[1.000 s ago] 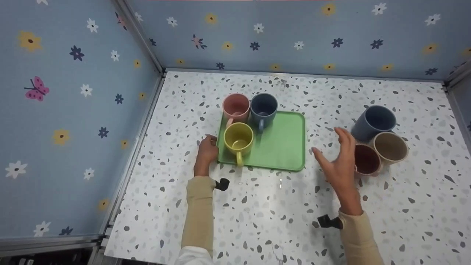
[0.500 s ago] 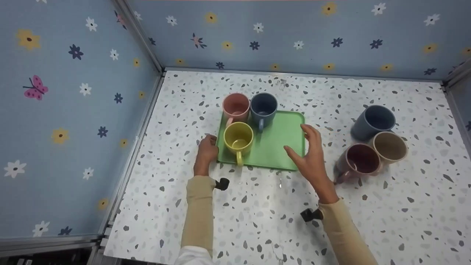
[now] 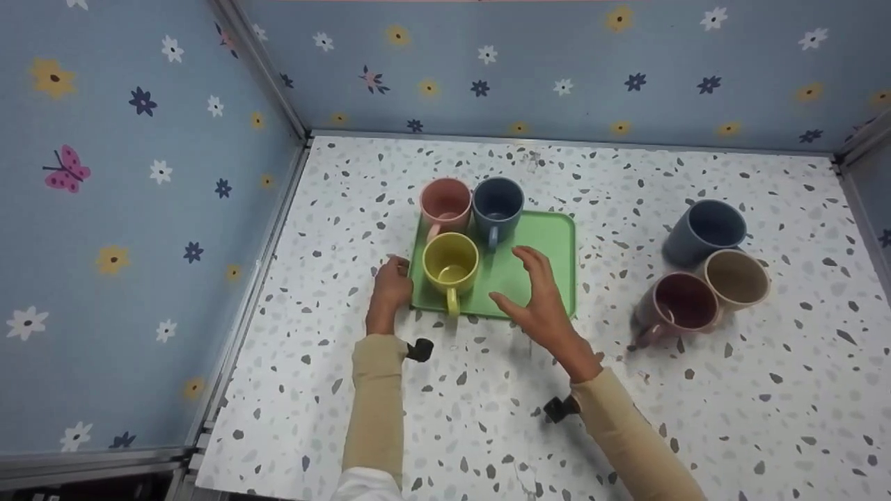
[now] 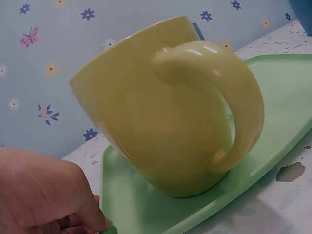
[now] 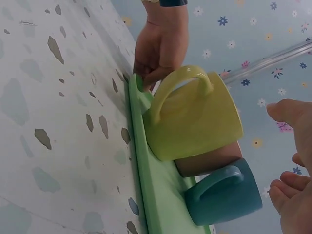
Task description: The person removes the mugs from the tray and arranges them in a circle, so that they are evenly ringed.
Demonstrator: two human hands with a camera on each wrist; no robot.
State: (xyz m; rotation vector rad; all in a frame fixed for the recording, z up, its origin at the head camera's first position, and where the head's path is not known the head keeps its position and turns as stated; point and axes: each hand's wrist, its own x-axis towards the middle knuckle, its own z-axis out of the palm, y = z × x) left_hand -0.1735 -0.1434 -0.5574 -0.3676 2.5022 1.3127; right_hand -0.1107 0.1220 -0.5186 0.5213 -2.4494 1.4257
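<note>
A green tray carries a yellow mug, a pink mug and a blue mug, all upright on its left part. My left hand pinches the tray's left edge; the left wrist view shows the thumb on the rim beside the yellow mug. Over the tray's right part hovers my right hand, thumb and fingers spread apart, holding nothing. In the right wrist view its fingers stand clear of the blue mug.
To the right on the speckled table stand a second blue mug, a beige mug and a dark pink mug, close together. Flowered blue panels bound the table at the back and sides.
My right hand has moved left from beside the dark pink mug to above the tray, uncovering that mug's handle. The left hand and the mugs keep their places.
</note>
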